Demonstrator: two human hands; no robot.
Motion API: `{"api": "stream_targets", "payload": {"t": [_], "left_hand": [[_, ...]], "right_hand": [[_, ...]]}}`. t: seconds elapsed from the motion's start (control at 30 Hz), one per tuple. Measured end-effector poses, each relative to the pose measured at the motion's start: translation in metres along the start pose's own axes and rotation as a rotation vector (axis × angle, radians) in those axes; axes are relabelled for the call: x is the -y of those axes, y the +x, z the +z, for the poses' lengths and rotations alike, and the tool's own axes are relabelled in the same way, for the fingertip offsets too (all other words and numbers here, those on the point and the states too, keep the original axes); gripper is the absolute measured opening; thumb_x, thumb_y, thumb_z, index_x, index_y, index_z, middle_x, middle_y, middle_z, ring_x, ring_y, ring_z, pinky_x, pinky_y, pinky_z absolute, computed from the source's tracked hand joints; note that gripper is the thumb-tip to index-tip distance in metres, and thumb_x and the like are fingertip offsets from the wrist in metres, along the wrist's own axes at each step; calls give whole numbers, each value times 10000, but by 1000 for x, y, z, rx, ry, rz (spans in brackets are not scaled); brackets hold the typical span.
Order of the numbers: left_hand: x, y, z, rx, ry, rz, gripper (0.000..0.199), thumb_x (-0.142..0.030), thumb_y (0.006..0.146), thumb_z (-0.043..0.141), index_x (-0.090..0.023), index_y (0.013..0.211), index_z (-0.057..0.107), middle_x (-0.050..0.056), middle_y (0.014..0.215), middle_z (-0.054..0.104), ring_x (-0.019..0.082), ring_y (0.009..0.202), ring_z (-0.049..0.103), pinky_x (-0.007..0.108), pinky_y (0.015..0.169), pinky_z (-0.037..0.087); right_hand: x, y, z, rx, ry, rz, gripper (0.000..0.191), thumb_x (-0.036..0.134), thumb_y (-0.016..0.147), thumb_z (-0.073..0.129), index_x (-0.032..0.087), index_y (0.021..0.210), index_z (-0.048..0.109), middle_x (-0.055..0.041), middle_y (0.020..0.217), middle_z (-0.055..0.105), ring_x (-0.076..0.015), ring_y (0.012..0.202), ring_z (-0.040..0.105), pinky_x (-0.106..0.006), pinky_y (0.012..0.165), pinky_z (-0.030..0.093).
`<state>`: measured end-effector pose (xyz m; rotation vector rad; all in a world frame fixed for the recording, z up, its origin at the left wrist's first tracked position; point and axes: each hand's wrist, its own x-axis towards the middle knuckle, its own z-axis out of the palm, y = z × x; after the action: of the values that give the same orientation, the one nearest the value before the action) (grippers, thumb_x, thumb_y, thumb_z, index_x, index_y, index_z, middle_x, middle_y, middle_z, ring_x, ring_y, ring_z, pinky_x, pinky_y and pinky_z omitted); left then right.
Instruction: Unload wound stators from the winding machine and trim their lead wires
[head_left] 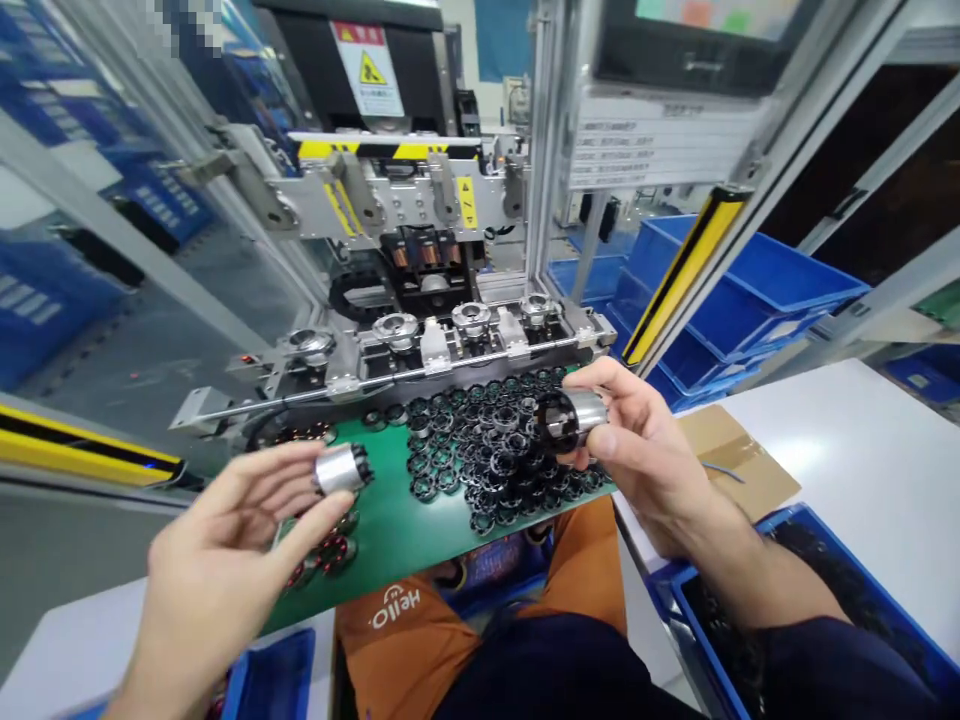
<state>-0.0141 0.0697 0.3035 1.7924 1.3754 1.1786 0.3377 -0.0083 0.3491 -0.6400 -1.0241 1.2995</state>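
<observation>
Green worktop, L hand, R hand, palms inward, fingers pinching metal cyl ea

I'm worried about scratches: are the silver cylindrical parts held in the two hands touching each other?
Apart. The head view plainly shows green worktop and black rings between the left part and the right part.

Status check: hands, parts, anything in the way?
Left hand holding metal cylinder. Right hand holding second metal cylinder. Possible obstruction: black rings crowding green worktop.
</observation>
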Motion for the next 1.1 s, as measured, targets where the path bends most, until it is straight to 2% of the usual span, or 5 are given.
{"api": "stream_targets", "payload": {"t": [0.17, 0.3, 0.53, 0.8, 1.1], "left_hand": [[2, 77, -46, -44, 156, 108, 515, -651, 878, 925, -418, 1334, 872, -37, 1256, 917, 299, 1117, 914, 500, 1184, 748], [25, 166, -70, 4, 435, 288, 681, -740, 916, 799, -253, 1386, 876, 39, 1249, 915, 301, 1143, 892, 484, 1168, 705], [97, 290, -62, 217, 566, 108, 615, -476, 954, 871, -148, 1472, 812, 99, 1321, 890, 245, 1175, 813, 383, 1121, 609], [155, 334, -57, 357, 656, 123, 588, -445, 870, 928, -236, 1415, 861, 66, 1232, 894, 270, 1141, 806, 357, 1047, 563], [152, 357, -63, 504, 819, 146, 637, -449, 885, 906, -213, 1476, 859, 84, 1191, 875, 277, 1067, 779, 350, 1031, 552]], "right_hand": [[-6, 52, 14, 57, -89, 68, 394, 354, 948, 1072, 290, 1284, 875, 7, 1050, 911, -111, 828, 876, -174, 759, 695], [-21, 138, 14, 61, -432, -9, 498, 393, 867, 1112, 252, 1277, 870, -20, 1190, 912, -159, 977, 886, -280, 891, 743], [-105, 301, 24, 213, -1438, -78, 489, 274, 1003, 894, 93, 1453, 825, -153, 1394, 885, -229, 1058, 856, -399, 1041, 686], [-152, 362, 27, 383, -1743, -43, 441, 173, 967, 927, 91, 1398, 890, -179, 1377, 898, -342, 1305, 832, -492, 1214, 622], [-150, 406, 24, 631, -1816, -20, 447, 184, 863, 1042, 96, 1291, 948, -104, 1146, 902, -288, 1106, 847, -433, 1084, 648]]}}
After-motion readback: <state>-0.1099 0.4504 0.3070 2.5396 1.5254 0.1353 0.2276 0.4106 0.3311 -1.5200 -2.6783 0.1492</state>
